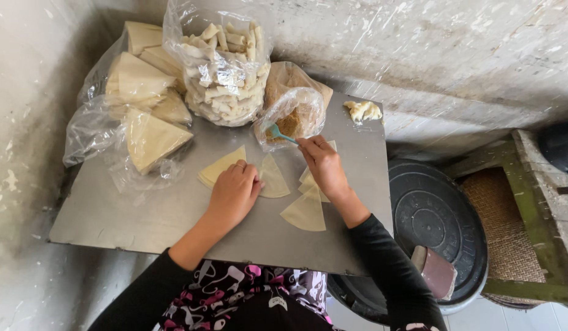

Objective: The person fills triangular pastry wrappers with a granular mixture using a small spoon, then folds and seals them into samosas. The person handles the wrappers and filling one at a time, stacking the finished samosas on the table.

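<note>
My left hand [234, 193] rests palm-down on a small stack of pale triangular pastry wrappers [218, 168] on a grey metal sheet [112, 214]. One wrapper [273, 178] lies just right of that hand. My right hand [324, 165] grips a teal spoon [280, 133] whose tip reaches into a clear plastic bag of brown filling [294, 107]. More wrappers [306, 211] lie under and below my right wrist.
A clear bag of rolled pastries [226, 67] and bags of stacked triangular wrappers [146, 116] stand at the back left. A lump of white paste [362, 111] sits at the sheet's far right corner. A black round lid [437, 227] and a woven stool [504, 233] are to the right.
</note>
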